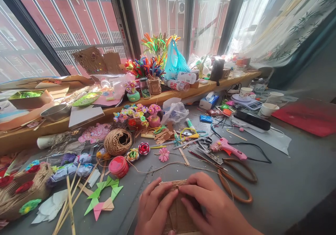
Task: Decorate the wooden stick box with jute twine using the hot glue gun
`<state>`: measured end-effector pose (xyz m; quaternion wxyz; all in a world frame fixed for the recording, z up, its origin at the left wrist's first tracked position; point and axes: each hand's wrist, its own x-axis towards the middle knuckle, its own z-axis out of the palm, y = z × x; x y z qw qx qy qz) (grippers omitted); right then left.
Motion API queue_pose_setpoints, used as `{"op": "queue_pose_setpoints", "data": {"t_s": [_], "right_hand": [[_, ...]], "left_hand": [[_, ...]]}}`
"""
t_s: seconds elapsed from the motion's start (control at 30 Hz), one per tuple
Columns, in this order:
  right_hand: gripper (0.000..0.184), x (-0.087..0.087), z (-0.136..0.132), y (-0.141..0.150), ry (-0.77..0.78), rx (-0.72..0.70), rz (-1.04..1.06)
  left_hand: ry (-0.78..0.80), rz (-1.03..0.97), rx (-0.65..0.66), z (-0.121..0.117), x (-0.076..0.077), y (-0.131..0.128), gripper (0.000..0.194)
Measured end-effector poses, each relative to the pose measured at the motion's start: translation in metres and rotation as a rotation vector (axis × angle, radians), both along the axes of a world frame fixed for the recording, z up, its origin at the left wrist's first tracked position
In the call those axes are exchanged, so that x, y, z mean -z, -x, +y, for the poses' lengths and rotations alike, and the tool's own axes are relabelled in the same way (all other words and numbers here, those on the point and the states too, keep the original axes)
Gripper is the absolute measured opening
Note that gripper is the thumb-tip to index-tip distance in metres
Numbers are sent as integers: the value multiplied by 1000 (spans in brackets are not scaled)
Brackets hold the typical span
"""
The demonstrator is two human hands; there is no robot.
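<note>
Low in the view, a brown cardboard piece [181, 216] has rows of twine [170, 185] along its far edge. Its left side is gripped by my left hand [154, 207], with the fingertips pressed at the twine. From the right, my right hand [212, 201] is closed on the same piece, thumb and forefinger pinched near the twine at the top. One strand runs down the cardboard between the hands. The lower part of the piece is cut off by the frame. A loose strand trails across the table from the twine ball [118, 142].
Large scissors [236, 179] lie right of my hands, with a pink glue gun [228, 148] behind them. To the left are a red-lidded jar [118, 166], a folded-paper ring [93, 197] and wooden sticks [70, 203]. A cluttered wooden ledge [157, 100] runs along the window.
</note>
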<state>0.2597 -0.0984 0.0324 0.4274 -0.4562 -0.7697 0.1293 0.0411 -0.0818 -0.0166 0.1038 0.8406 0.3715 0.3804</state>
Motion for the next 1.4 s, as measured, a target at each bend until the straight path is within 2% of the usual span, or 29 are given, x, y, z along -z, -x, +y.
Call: {"op": "queue_pose_setpoints", "data": {"t_s": [0.2,0.3,0.43,0.57,0.67,0.73,0.83,0.93,1.03,1.27,1.4], "right_hand": [[30,2,-2,-4,-49,-6,69],[34,4,-3,-7,-64,2,62],[42,7,-7,-9,-99,35,-11],[34,8,-10,-8,-58,95,-11],[27,7,-12,-7,-9,75,3],[27,7,-12,-8,-3,39,13],[31,10,-13,-9,-26,-7,-1],[38,13,-13,-11,-29,-40,-6],[40,16,-13,-12,-45,-39,34],[30,14,-11,-15,-34,-23,29],[38,10,-5,-10,51,15,7]], "left_hand": [[31,-18,7,10,1,13,50],[34,9,-21,13,3,15,64],[33,35,-121,7,3,10,79],[-10,78,-185,0,-4,4,84],[-78,140,-199,1,-14,4,78],[-170,209,-173,5,-22,5,66],[-347,325,-64,11,-32,8,47],[-440,388,20,16,-35,9,41],[-455,397,17,20,-33,7,46],[-446,329,44,29,-38,3,52],[-429,334,24,31,-37,4,61]]}}
